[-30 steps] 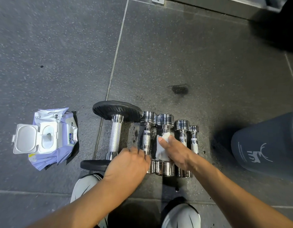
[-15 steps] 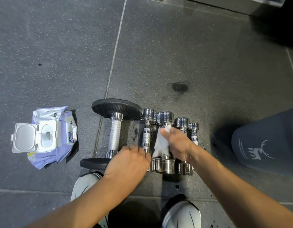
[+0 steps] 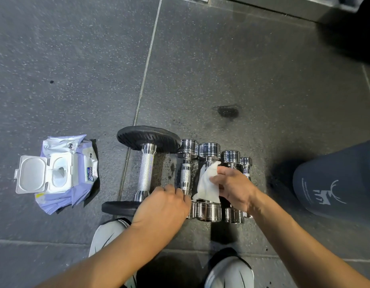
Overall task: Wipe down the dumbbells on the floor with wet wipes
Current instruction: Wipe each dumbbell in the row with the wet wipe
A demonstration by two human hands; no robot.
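Several chrome dumbbells lie side by side on the dark floor. The largest dumbbell (image 3: 146, 173) has black plates and lies leftmost. To its right is a slim chrome dumbbell (image 3: 186, 163), then a thicker chrome dumbbell (image 3: 209, 150), then two smaller ones (image 3: 232, 157). My right hand (image 3: 234, 188) grips a white wet wipe (image 3: 207, 183) over the thicker dumbbell's handle. My left hand (image 3: 165, 206) rests on the near end of the slim dumbbell, fingers curled over it. The purple wet wipes pack (image 3: 59, 173) lies open at the left.
A dark grey cylindrical container (image 3: 338, 181) with a white logo stands at the right. My two pale shoes (image 3: 227, 273) are at the bottom edge. A dark wet spot (image 3: 227, 111) marks the floor beyond the dumbbells. A wall base runs along the top right.
My right hand has slid the wipe back and forth along the thicker dumbbell's handle and now lifts it slightly, showing more of the wipe. My left hand has stayed in place.
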